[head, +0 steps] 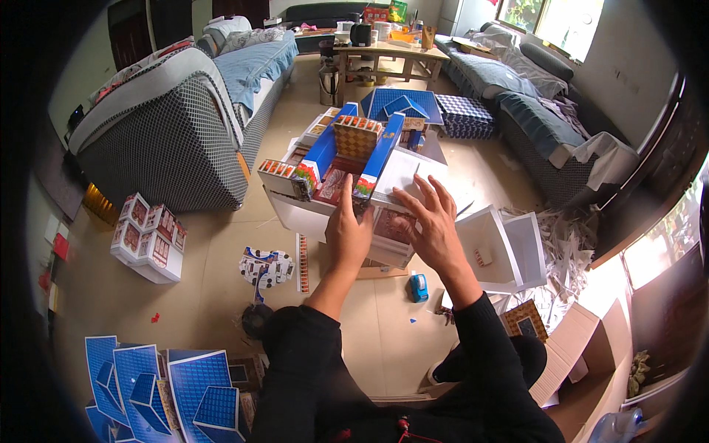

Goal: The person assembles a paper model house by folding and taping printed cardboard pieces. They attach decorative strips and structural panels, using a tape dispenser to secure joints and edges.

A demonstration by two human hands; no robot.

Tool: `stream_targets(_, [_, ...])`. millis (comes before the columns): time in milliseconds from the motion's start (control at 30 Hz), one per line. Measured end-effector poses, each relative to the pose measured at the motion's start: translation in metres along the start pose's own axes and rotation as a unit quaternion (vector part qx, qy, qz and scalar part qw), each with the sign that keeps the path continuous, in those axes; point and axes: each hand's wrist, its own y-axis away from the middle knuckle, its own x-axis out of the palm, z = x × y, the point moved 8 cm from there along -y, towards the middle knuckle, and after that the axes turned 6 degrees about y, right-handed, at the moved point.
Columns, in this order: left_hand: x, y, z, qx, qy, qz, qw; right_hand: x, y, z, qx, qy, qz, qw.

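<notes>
In front of me a paper model house (354, 171) stands on white box parts, with two raised blue strips and printed tulips on their near ends. My left hand (349, 227) is at its front edge, index finger stretched up and thumb near the right tulip-printed end. Whether it grips the edge I cannot tell. My right hand (435, 227) is spread beside the front panel (390, 227), fingertips over the white top (407, 171). A gold-checkered block (357, 138) rises between the blue strips.
Behind stands a blue-roofed paper house (401, 105). Floor items include cut-out scraps (267, 268), a printed strip (302, 263), a blue tape dispenser (419, 288) and a white box model (152, 243). White open boxes (487, 249), paper shreds (568, 249) and a cardboard box (576, 338) lie right; blue roof pieces (199, 382) lower left.
</notes>
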Motion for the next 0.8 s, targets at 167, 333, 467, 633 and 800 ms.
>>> stream_targets(167, [-0.002,0.0,-0.006,-0.004,-0.004,0.009,1.0,-0.001,-0.005,0.002,-0.016,0.006,-0.013,1.0])
stream_targets(333, [-0.001,0.004,-0.009,0.041,0.016,-0.005,0.999,0.0,-0.004,-0.002,-0.011,-0.019,-0.014,1.0])
stream_targets(467, [0.0,0.004,-0.014,0.04,0.01,-0.026,0.999,0.0,-0.003,-0.004,-0.02,-0.034,-0.025,0.999])
stream_targets(633, [0.002,0.003,-0.013,0.071,-0.021,-0.078,0.994,0.001,-0.006,-0.001,-0.033,-0.028,-0.027,0.999])
stream_targets(800, [0.005,0.004,-0.011,0.063,-0.009,-0.089,0.994,0.003,-0.008,0.001,-0.05,-0.009,-0.033,0.998])
